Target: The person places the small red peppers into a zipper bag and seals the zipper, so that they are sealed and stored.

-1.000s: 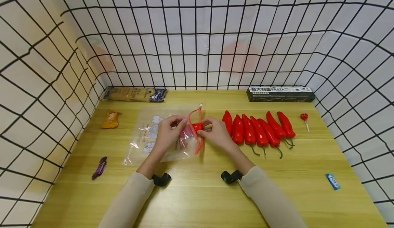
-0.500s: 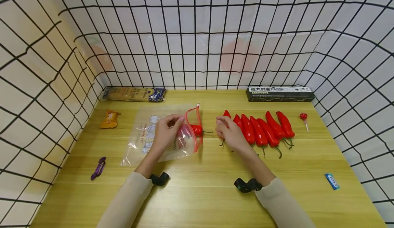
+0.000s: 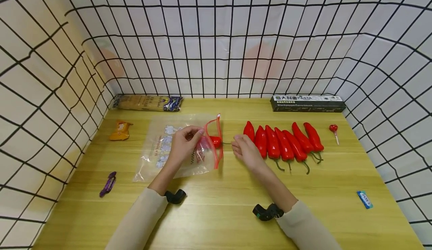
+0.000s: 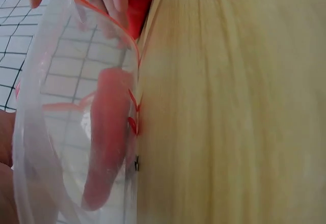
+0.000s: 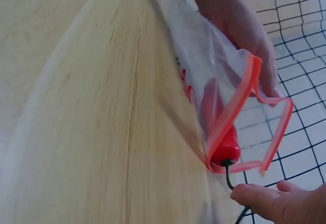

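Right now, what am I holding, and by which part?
Your left hand grips the resealable plastic bag by its upper layer near the red zip. Your right hand, by the chili stem, holds nothing.

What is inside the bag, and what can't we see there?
One red pepper shows through the clear bag, its stem sticking out. In the head view, the left hand covers part of the bag, hiding whatever lies directly behind it there.

Just right of my left hand [image 3: 183, 143], I have one pepper [image 3: 215, 142] in the bag [image 3: 164, 145], stem [image 3: 226, 143] jutting toward my right hand [image 3: 248, 152]; right of that hand lies the row of peppers [image 3: 284, 145], a box [image 3: 308, 106] behind.
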Motion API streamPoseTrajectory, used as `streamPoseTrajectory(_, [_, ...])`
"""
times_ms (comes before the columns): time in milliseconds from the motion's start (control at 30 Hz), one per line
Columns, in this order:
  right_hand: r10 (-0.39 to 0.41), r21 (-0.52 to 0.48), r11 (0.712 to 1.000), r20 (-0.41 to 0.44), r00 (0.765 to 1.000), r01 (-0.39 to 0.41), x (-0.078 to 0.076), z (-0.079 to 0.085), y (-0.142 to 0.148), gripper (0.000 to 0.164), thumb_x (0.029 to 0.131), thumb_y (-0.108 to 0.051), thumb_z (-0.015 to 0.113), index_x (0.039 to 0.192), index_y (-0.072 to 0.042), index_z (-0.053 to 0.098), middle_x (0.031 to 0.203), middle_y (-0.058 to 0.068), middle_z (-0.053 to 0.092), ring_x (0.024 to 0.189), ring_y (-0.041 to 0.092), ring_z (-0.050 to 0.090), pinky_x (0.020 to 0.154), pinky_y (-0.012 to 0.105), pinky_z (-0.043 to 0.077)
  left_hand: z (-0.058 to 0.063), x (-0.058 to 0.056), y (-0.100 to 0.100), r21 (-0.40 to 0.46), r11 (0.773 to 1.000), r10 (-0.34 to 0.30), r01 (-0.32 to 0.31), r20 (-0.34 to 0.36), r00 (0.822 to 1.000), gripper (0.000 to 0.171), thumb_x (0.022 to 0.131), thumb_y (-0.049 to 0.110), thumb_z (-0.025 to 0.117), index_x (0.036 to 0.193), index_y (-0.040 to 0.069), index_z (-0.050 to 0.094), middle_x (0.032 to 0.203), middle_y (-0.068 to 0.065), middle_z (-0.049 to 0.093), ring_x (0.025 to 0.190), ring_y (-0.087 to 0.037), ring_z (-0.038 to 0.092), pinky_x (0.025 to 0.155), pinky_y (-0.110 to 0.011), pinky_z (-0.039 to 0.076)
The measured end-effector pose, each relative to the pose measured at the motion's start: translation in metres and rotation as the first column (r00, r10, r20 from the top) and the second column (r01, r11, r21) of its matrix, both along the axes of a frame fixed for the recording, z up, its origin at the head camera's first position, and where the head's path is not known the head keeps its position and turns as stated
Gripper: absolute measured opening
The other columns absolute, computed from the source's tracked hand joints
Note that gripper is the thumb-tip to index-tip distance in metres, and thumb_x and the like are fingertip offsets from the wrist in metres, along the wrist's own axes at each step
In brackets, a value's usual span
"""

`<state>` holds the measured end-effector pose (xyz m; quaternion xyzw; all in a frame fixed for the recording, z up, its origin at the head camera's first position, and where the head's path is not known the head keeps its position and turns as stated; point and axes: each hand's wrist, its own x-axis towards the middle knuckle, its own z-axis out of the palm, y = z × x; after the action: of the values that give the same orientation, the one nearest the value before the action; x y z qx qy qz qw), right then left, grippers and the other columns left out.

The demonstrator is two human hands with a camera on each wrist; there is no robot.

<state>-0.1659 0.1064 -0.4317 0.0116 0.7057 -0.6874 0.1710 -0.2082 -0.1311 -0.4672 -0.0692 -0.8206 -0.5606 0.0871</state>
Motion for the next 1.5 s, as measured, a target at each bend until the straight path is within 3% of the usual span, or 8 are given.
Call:
streamPoseTrajectory(267, [-0.066,-0.027,0.997,-0.006,0.998,0.066,-0.013,-0.014,-0.013,0.057,0.104,-0.044,0.038,0.142,-0.003,0.034,0.145,0.019,0.044,0.139,0.032,0.040,0.111,0.046,0.037,0.003,0.000,0.000,0.013,1.000,-0.005,0.005,-0.004,1.000,0.025,0.091,0.041,0.066,0.099,0.019,0.074,0.091,0.001,0.071,0.080,-0.014,0.063,0.067,-0.022,0.052])
streamPoseTrajectory(567, [0.077,-0.174,0.981,-0.065,0.995,-0.087,-0.020,-0.024,-0.032,0.057,0.105,-0.045,0.033,0.141,-0.001,0.030,0.147,0.023,0.040,0.138,0.036,0.040,0.111,0.048,0.036,0.002,0.000,-0.001,0.034,0.999,-0.036,0.036,0.014,0.999,0.028,0.090,0.045,0.065,0.098,0.020,0.074,0.091,-0.004,0.072,0.078,-0.016,0.064,0.068,-0.024,0.053])
streamPoseTrajectory(733, [0.000,-0.070,0.997,-0.159,0.987,-0.011,-0.017,-0.017,-0.017,0.046,0.103,-0.037,0.046,0.134,-0.004,0.040,0.138,0.024,0.049,0.129,0.038,0.050,0.107,0.048,0.042,0.003,-0.002,-0.005,0.037,0.999,-0.019,0.018,0.029,0.999,0.028,0.091,0.046,0.064,0.101,0.021,0.073,0.090,0.000,0.070,0.078,-0.016,0.062,0.066,-0.024,0.052])
streamPoseTrajectory(833, [-0.038,0.116,0.991,-0.249,0.968,0.069,-0.017,-0.012,0.001,0.041,0.099,-0.034,0.056,0.131,-0.011,0.047,0.130,0.016,0.057,0.118,0.033,0.059,0.101,0.045,0.049,0.006,-0.003,-0.009,0.028,1.000,0.005,-0.006,0.025,1.000,0.028,0.091,0.045,0.064,0.100,0.021,0.073,0.088,0.000,0.069,0.076,-0.016,0.061,0.064,-0.024,0.050])
streamPoseTrajectory(933, [-0.040,0.309,0.940,-0.326,0.945,0.146,-0.018,-0.011,0.020,0.042,0.095,-0.035,0.062,0.129,-0.013,0.051,0.124,0.009,0.061,0.109,0.027,0.062,0.094,0.043,0.052,0.009,-0.003,-0.013,0.029,0.999,0.016,-0.017,0.028,0.999,0.027,0.091,0.044,0.065,0.100,0.020,0.073,0.087,-0.001,0.069,0.075,-0.015,0.060,0.064,-0.023,0.049])
streamPoseTrajectory(1067, [-0.008,0.506,0.831,-0.401,0.916,0.229,-0.023,-0.015,0.038,0.047,0.091,-0.034,0.067,0.128,-0.007,0.053,0.121,0.011,0.062,0.106,0.026,0.059,0.093,0.043,0.050,0.009,-0.004,-0.012,0.055,0.998,-0.001,-0.001,0.039,0.999,0.026,0.090,0.043,0.067,0.099,0.019,0.073,0.088,-0.003,0.070,0.075,-0.016,0.060,0.063,-0.022,0.049])
streamPoseTrajectory(1300, [0.088,0.752,0.583,-0.435,0.896,0.308,-0.029,-0.026,0.047,0.057,0.084,-0.038,0.073,0.126,-0.006,0.054,0.116,0.012,0.062,0.107,0.032,0.052,0.089,0.048,0.046,0.004,-0.003,-0.008,0.078,0.996,-0.052,0.048,0.047,0.998,0.029,0.090,0.043,0.066,0.101,0.017,0.073,0.088,-0.003,0.069,0.077,-0.015,0.059,0.064,-0.022,0.050])
streamPoseTrajectory(1500, [0.172,0.783,0.553,-0.440,0.881,0.283,-0.028,-0.028,0.042,0.053,0.083,-0.037,0.072,0.126,-0.011,0.057,0.119,0.009,0.064,0.102,0.030,0.048,0.085,0.046,0.042,0.005,-0.003,-0.010,0.068,0.997,-0.048,0.045,0.043,0.998,0.028,0.090,0.043,0.066,0.101,0.018,0.073,0.088,-0.004,0.069,0.076,-0.017,0.059,0.063,-0.022,0.049])
